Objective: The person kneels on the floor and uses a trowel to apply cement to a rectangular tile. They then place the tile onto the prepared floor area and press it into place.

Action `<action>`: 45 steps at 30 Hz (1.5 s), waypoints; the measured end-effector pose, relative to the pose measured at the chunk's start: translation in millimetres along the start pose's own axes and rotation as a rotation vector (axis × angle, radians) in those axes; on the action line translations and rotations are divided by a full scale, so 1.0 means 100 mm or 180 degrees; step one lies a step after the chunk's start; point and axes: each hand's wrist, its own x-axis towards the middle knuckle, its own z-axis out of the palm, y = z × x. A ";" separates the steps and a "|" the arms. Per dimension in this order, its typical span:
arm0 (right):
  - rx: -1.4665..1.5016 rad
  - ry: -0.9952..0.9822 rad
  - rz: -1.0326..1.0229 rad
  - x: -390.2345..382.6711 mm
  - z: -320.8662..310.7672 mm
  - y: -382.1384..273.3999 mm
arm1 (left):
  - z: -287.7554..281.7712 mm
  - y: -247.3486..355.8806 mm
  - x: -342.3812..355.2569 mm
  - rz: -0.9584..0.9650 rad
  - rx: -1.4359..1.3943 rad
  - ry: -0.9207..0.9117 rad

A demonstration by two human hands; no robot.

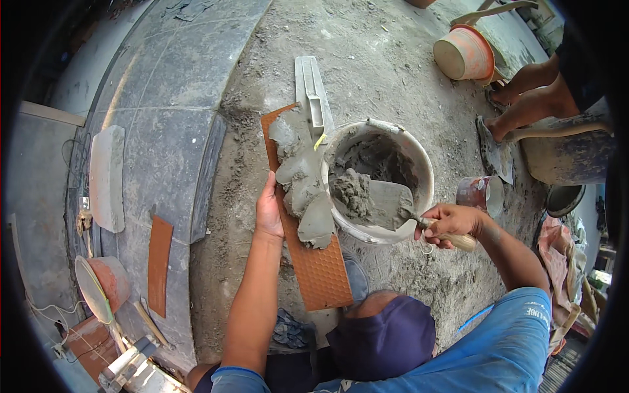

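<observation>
Mortar [303, 180] heaped in grey lumps along the ribbed back of an orange-brown tile [321, 275], thickest at the far end, bare at the near end. Tile lying on rough sandy ground [380, 59], just left of a white bucket [426, 170], its long right edge touching the bucket's side. Left hand [267, 211] pressed against the tile's left edge, fingers curled on the rim, steadying it. Right hand [451, 221] closed around the pale wooden handle of a trowel [386, 203], blade lowered inside the bucket and loaded with a clump of wet mortar. Hands well apart, one on each side of the bucket. Grey metal level [312, 92] resting beyond the tile's far end, pointing away, its near end against the bucket rim. Small reddish can [479, 194] standing right of the bucket. Further right, another person's bare feet [517, 108] on the ground beside a dark drum [567, 154]; an orange bucket [464, 54] tipped on its side beyond them. To the left, a finished floor of grey tiles [157, 131], with a spare orange-brown tile [159, 262] lying on it, a pale slab [107, 177] near its left edge, and a second orange pail [105, 288] near the lower left corner.
</observation>
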 end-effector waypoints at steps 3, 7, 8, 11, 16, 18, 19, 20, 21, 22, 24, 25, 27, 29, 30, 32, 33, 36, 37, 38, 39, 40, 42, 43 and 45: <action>-0.0519 0.0320 -0.0835 -0.21 0.35 -0.03 | 0.19 0.33 -0.13 0.0421 -0.0174 -0.0116; -0.2928 0.0817 -0.3176 0.08 0.84 -0.30 | 0.89 0.81 -0.41 0.0369 -0.0260 -0.0452; -0.2800 0.1052 -0.3425 0.20 1.01 -0.38 | 0.96 0.90 -0.46 0.0390 -0.0369 -0.0569; -0.3543 0.1400 -0.4618 0.75 1.09 -0.58 | 1.25 1.11 -0.67 0.0486 -0.0049 -0.0688; -0.3587 0.0988 -0.4877 1.38 1.28 -0.83 | 1.41 1.26 -1.10 0.0892 0.0136 -0.0130; -0.3588 0.0902 -0.4917 1.42 1.27 -0.83 | 1.42 1.27 -1.23 0.1076 0.0254 0.0066; -0.3859 0.0838 -0.4892 1.40 1.25 -0.83 | 1.40 1.29 -1.29 0.1069 0.0252 0.0031; -0.4128 0.0784 -0.4853 1.38 1.21 -0.82 | 1.37 1.29 -1.34 0.1047 0.0246 -0.0006; -0.4117 0.0764 -0.4842 1.32 1.20 -0.83 | 1.35 1.31 -1.39 0.1049 0.0239 0.0017; -0.4412 0.0848 -0.4620 1.22 1.17 -0.84 | 1.33 1.31 -1.39 0.1101 0.0227 0.0092; -0.4811 0.1138 -0.4306 1.03 1.02 -0.75 | 1.27 1.31 -1.33 0.1079 0.0194 0.0160; -0.4793 0.1172 -0.4247 0.91 0.90 -0.68 | 1.24 1.32 -1.32 0.1038 0.0213 0.0189; -0.5195 0.1809 -0.3665 0.61 0.65 -0.49 | 1.18 1.30 -1.24 0.0873 0.0200 0.0211; -0.5505 0.2112 -0.2863 0.26 0.57 -0.37 | 1.04 1.28 -1.16 0.0854 0.0289 0.0124; -0.5642 0.2221 -0.2301 0.06 0.46 -0.28 | 0.94 1.26 -1.11 0.0737 0.0291 -0.0229; -0.4919 0.2381 -0.1475 -0.14 0.48 -0.20 | 0.75 1.15 -1.01 0.0681 0.0277 -0.0204; -0.4554 0.2484 -0.1309 -0.19 0.47 -0.19 | 0.70 1.06 -0.92 0.0617 0.0230 -0.0117; -0.4097 0.2606 -0.0218 -0.13 0.26 -0.17 | 0.44 0.71 -0.60 0.0479 0.0375 -0.0039; -0.3986 0.2626 0.0107 -0.07 0.13 -0.16 | 0.37 0.56 -0.47 0.0388 0.0350 -0.0079; -0.3915 0.2404 0.0313 0.07 -0.01 -0.17 | 0.33 0.45 -0.41 0.0278 0.0370 0.0034; -0.3858 0.2174 0.0504 0.22 -0.13 -0.24 | 0.25 0.36 -0.35 0.0188 0.0389 0.0147; -0.3851 0.2090 0.0581 0.36 -0.16 -0.33 | 0.10 0.28 -0.27 0.0079 0.0389 0.0206; -0.4055 0.1976 0.0784 0.68 -0.18 -0.49 | 0.05 0.09 -0.13 0.0000 0.0370 0.0269; -0.4284 0.1936 0.0901 0.82 -0.20 -0.53 | 0.06 -0.02 -0.08 -0.0019 0.0345 0.0326; -0.5189 0.1156 0.0661 1.07 -0.32 -0.50 | 0.13 -0.09 -0.02 -0.0109 0.0231 0.0210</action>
